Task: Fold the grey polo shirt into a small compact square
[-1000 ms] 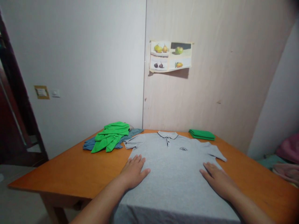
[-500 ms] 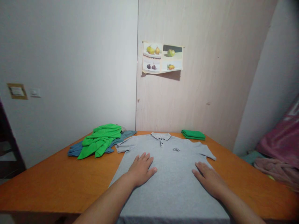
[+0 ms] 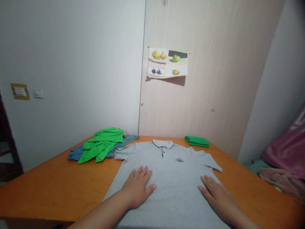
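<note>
A grey polo shirt (image 3: 171,171) lies spread face up on an orange wooden table (image 3: 59,187), collar toward the wall. My left hand (image 3: 137,186) rests flat on the shirt's left side, fingers stretched out. My right hand (image 3: 218,197) lies flat on the shirt's right side, fingers also extended. Neither hand holds anything.
A loose bright green shirt (image 3: 102,147) sits on a blue garment (image 3: 76,153) at the table's back left. A folded green shirt (image 3: 197,141) lies at the back right by the wall. Pink and red cloth (image 3: 283,159) is piled to the right of the table.
Both hands have slid a little down the shirt toward me, staying flat. The camera view shifted slightly.
</note>
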Motion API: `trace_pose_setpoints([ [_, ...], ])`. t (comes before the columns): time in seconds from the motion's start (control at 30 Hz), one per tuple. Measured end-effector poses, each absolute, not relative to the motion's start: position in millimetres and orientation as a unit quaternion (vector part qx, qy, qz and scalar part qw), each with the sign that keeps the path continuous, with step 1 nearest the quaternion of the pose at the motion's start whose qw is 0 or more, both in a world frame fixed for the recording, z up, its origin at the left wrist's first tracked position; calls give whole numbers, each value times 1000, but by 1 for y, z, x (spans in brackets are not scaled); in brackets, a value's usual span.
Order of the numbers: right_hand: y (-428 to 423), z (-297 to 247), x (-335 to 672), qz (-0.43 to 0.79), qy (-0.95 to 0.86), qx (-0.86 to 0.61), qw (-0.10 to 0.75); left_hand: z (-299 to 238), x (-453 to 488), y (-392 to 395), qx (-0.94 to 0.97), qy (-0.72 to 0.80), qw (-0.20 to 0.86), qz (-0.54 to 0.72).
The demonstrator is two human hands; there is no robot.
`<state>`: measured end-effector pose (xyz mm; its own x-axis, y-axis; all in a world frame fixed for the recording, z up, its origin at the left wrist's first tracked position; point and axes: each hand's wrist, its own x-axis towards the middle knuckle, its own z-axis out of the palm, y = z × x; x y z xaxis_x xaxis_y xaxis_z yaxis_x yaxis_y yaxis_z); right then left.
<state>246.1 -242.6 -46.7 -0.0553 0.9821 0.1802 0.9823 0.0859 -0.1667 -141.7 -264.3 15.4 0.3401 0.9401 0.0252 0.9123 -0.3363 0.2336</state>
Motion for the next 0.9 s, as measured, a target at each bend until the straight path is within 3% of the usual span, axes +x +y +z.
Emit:
trace_pose_setpoints([
  [0.37,-257,-42,245,-6,-723,-677,140,64,-102,-223,834,549,33,41],
  [0.63,-255,-41,255,10,-728,-668,153,24,-73,-181,864,480,20,150],
  [0.9,-205,15,232,125,-758,-614,181,5,-75,-179,862,476,67,160],
])
